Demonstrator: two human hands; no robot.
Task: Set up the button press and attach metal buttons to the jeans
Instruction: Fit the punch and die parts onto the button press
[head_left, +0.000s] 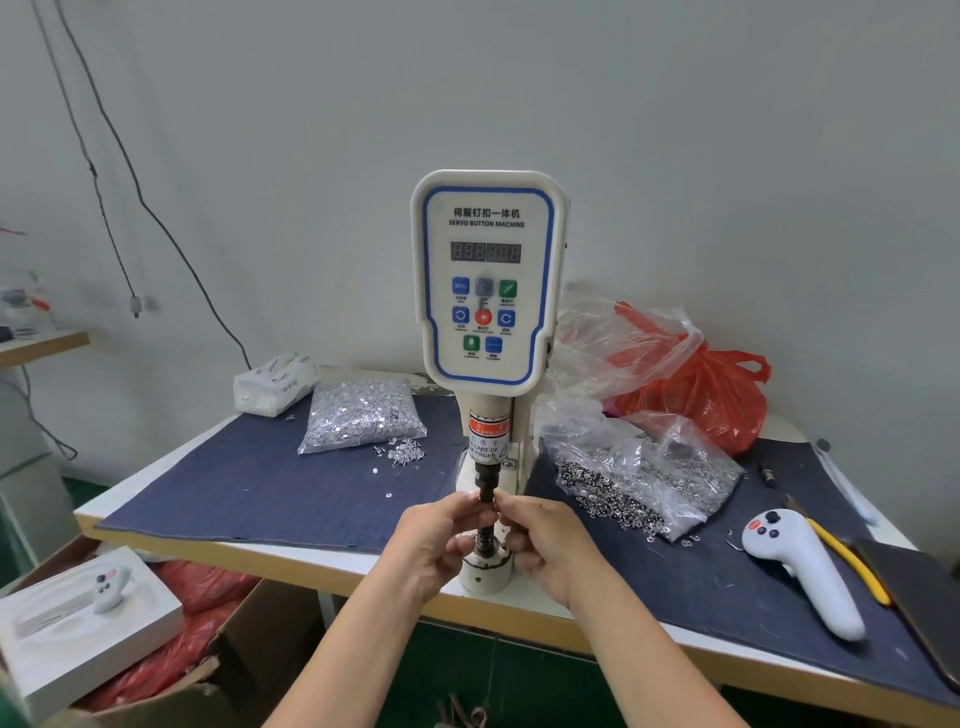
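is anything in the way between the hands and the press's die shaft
Nothing visible. Both hands, left hand and right hand, already have fingertips on the dark die shaft under the button press, above its white base. The bags of metal parts lie off to each side.

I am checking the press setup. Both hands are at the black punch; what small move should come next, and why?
Probably keep seating the black punch: left hand and right hand pinch it from both sides, above the lower die. No jeans lie under the press yet.
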